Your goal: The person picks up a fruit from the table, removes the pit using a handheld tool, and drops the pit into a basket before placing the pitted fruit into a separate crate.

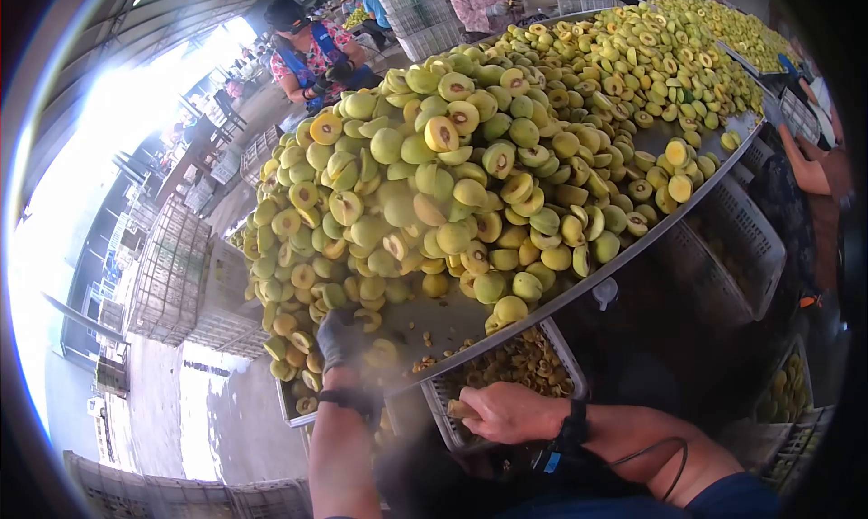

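A large heap of green-yellow stone fruit, many cut in half with brown centres showing, covers the metal table. My left hand, in a grey glove, reaches to the near left edge of the heap. Its fingertips are at a green fruit, and blur and fruit hide how they are bent. Below the table rim, my bare right hand is closed around a short tan handle-like piece. It hovers over a crate of brown pits and scraps.
The raised metal rim runs along the table's near side. Plastic crates stand at the right, and stacked white crates at the left. A co-worker is across the heap; another person's arm shows at the right.
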